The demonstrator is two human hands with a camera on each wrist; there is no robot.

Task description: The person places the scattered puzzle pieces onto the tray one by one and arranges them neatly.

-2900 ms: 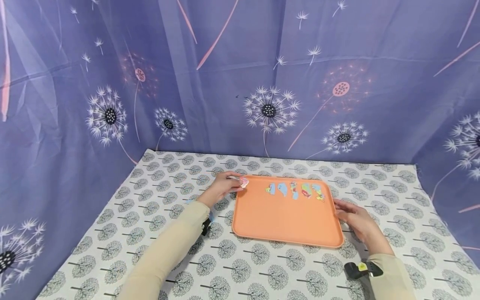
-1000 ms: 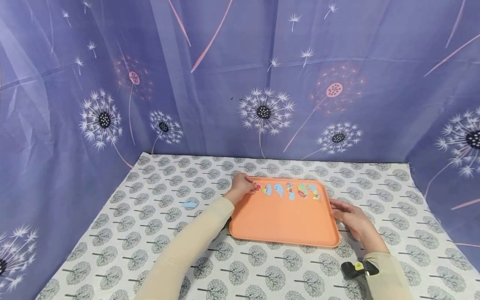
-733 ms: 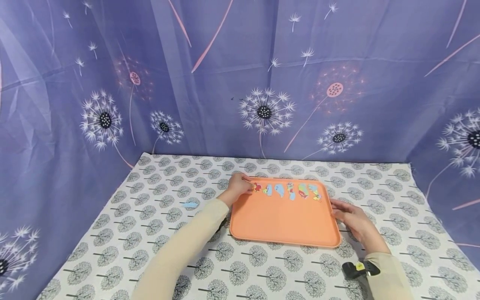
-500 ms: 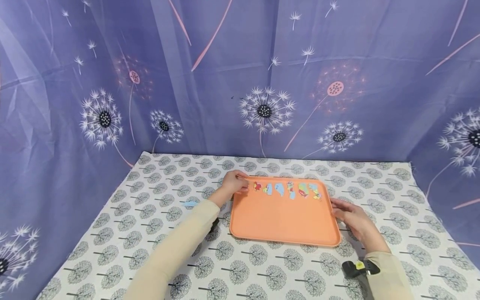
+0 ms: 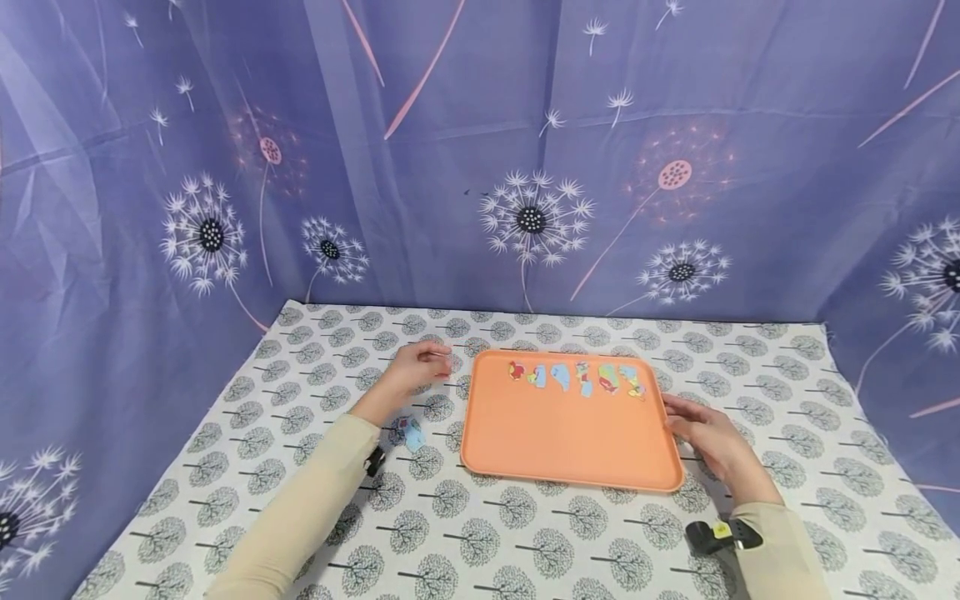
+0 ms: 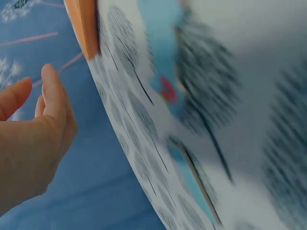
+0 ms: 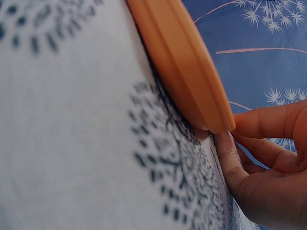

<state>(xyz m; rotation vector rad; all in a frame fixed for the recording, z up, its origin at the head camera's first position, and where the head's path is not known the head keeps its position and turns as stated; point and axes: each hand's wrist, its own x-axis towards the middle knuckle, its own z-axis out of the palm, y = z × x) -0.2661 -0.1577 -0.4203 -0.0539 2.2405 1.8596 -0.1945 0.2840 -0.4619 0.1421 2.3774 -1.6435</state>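
Note:
An orange tray [image 5: 570, 442] lies on the table. Along its far side runs a row of several small flat coloured pieces that look like jigsaw pieces [image 5: 560, 377]; a red one [image 5: 516, 371] sits at the row's left end. My left hand [image 5: 412, 371] is in the air left of the tray, fingers loosely bent and holding nothing. Under its wrist lies a light-blue piece [image 5: 412, 435] on the cloth; the left wrist view shows a blue piece with a red spot [image 6: 165, 57] and a second blue piece [image 6: 194, 184]. My right hand [image 5: 708, 433] pinches the tray's right rim [image 7: 192, 62].
A white cloth with grey tree prints [image 5: 480, 542] covers the table. Purple curtains with dandelion prints [image 5: 450, 167] stand behind and at both sides. Each wrist wears a dark camera band [image 5: 723, 535].
My left hand set a piece down at the left end of the row, let go, and moved left off the tray. The right hand stays at the tray's rim.

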